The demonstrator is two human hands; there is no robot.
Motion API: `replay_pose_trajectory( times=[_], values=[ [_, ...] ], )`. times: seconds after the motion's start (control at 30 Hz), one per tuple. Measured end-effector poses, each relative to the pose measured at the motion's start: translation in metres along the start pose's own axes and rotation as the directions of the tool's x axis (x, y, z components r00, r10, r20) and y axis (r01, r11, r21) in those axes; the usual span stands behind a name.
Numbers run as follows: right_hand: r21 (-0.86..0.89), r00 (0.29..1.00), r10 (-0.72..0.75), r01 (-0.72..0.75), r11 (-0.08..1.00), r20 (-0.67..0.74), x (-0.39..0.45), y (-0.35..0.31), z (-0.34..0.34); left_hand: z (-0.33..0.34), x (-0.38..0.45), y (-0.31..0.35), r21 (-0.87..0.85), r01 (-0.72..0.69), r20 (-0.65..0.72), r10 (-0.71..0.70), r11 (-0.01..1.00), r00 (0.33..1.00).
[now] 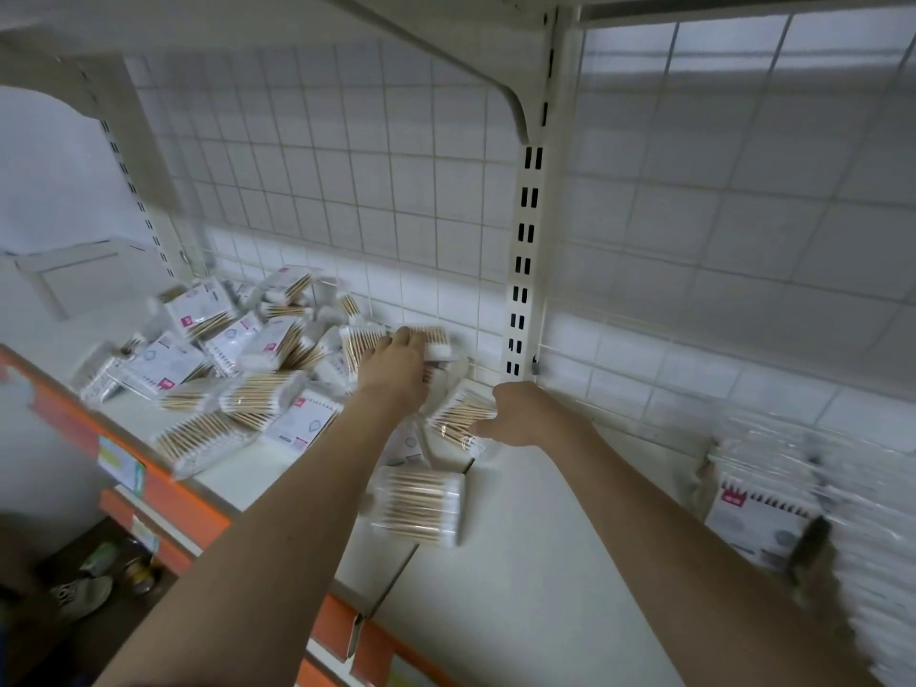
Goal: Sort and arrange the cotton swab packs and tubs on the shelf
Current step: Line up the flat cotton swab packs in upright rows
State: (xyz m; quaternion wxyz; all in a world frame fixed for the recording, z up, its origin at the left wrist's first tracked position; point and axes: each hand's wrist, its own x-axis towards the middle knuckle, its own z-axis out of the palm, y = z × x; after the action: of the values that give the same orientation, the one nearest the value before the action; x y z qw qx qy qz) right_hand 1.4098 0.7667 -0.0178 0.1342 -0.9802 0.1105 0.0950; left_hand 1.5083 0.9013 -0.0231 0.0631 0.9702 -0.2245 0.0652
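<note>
On the shelf (520,538), both hands grip swab tubs (463,414).

shelf (520,562): we see a plain off-white surface.
shelf edge strip (188,508): we see bright orange, carrying a label (121,462) in yellow and green.
back wall (396,190): we see white square tiles in a regular grid, overlaid by a pale wire mesh.
upright (528,230): we see cream metal with paired black slots running down it.
swab packs (238,359): we see clear wrap, white cards with small pink-red marks, tan wooden sticks with white tips.
tub (419,505): we see clear plastic showing tan sticks, white tips at one end.
stacked packs (793,488): we see white cards with a pink mark and a black spiked line.
</note>
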Motion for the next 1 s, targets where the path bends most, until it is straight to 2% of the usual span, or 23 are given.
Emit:
replay_pose_trajectory(
  times=[0.27,0.37,0.53,0.67,0.77,0.83,1.0],
  values=[
    [0.06,0.999,0.04,-0.04,0.997,-0.001,-0.001,-0.003,0.002,0.0,0.003,-0.006,0.13,-0.004,-0.107,0.018,0.991,0.994],
    [0.085,0.999,0.049,-0.047,0.995,-0.012,0.0,-0.003,0.004,0.002,0.002,-0.007,0.126,-0.004,-0.127,0.02,0.992,0.992],
    [0.228,0.996,0.073,-0.057,0.972,-0.059,-0.008,-0.004,0.007,-0.005,-0.005,-0.008,0.033,-0.007,-0.185,0.013,0.999,0.983],
    [0.374,0.986,0.098,-0.04,0.927,-0.136,-0.018,-0.007,0.009,-0.022,-0.014,-0.007,-0.045,-0.063,-0.279,0.047,0.997,0.959],
    [0.438,0.967,0.112,-0.001,0.899,-0.227,-0.031,-0.004,0.0,-0.033,-0.025,-0.003,-0.201,-0.134,-0.331,0.062,0.97,0.942],
    [0.47,0.956,0.119,0.023,0.883,-0.27,-0.044,-0.002,-0.01,-0.039,-0.035,0.002,-0.284,-0.17,-0.351,0.063,0.943,0.934],
    [0.464,0.914,0.136,0.062,0.883,-0.381,-0.084,0.01,-0.029,-0.054,-0.071,0.023,-0.351,-0.307,-0.432,0.138,0.885,0.891]
  ],
)
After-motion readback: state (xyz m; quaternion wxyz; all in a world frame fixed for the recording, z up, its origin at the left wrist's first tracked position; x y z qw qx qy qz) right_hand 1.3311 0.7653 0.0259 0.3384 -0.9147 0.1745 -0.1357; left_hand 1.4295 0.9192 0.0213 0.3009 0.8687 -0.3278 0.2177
